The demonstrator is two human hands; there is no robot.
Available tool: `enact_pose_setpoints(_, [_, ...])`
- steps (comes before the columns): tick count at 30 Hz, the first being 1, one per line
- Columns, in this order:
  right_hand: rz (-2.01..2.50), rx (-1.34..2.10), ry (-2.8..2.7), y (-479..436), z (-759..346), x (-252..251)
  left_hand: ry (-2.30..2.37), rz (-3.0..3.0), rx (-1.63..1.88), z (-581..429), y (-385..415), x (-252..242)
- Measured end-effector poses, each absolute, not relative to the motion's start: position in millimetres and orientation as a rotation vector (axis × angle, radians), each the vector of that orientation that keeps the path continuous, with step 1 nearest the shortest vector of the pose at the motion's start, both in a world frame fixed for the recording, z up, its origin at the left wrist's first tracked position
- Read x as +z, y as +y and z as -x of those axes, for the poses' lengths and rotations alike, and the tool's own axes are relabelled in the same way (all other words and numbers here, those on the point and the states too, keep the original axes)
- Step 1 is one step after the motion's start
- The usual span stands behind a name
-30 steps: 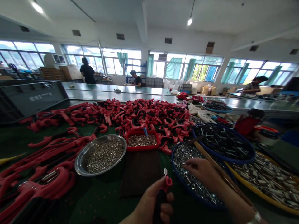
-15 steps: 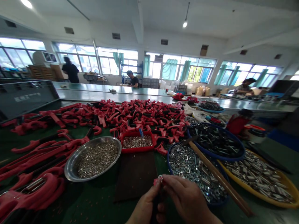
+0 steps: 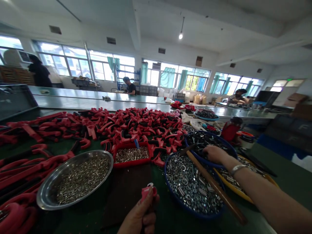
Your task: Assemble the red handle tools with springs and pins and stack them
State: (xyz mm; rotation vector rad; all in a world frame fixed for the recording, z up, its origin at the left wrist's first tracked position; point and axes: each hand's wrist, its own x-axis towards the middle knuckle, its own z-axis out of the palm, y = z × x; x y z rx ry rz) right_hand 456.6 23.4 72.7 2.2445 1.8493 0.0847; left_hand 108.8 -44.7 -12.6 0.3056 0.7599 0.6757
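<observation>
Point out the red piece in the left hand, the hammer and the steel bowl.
Red piece (image 3: pixel 145 192): head view, on its exposed end.
Hammer (image 3: pixel 214 185): head view, on its wooden handle.
Steel bowl (image 3: pixel 47 190): head view, on its left wall.

Left hand gripped a red plastic piece with a bright metal bit at its top. Right hand, silver metal bracelet at the wrist, reached into a round blue plastic tray of black parts; fingertips unclear. A wooden-handled hammer lay slantwise over a second blue tray of metal rings and springs. Left of these: a rectangular red tray and a round steel bowl, both holding small metal pieces. Behind, a broad heap of red-and-black plastic handles. Three people were visible beyond, near the windows.
</observation>
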Motion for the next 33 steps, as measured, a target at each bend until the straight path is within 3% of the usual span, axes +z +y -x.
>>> enact_pose_setpoints(5, [-2.272,0.080,1.754,39.9,-456.5,63.0,0.790,-0.296,0.655,-106.3,-44.5,-15.7])
enact_pose_setpoints(12, [-2.414,0.265,2.067,19.1,-421.2,98.6,0.663,-0.028,0.682,-100.1,-44.9,-2.1])
enact_pose_setpoints(15, [-2.280,0.019,2.485,-16.0,-360.9,88.8,0.614,0.038,0.686,-101.6,-45.4,1.3])
enact_pose_setpoints(18, [-2.072,-0.770,3.079,-49.4,-296.3,67.2,0.610,0.011,0.672,-100.9,-46.2,0.7])
enact_pose_setpoints(20, [-2.043,-0.845,3.203,-61.3,-268.7,57.2,0.582,-0.023,0.673,-99.3,-46.3,-0.5])
enact_pose_setpoints(33, [-1.470,0.345,3.494,-85.2,-230.2,66.2,0.376,-0.566,0.736,-90.3,-52.5,-8.0])
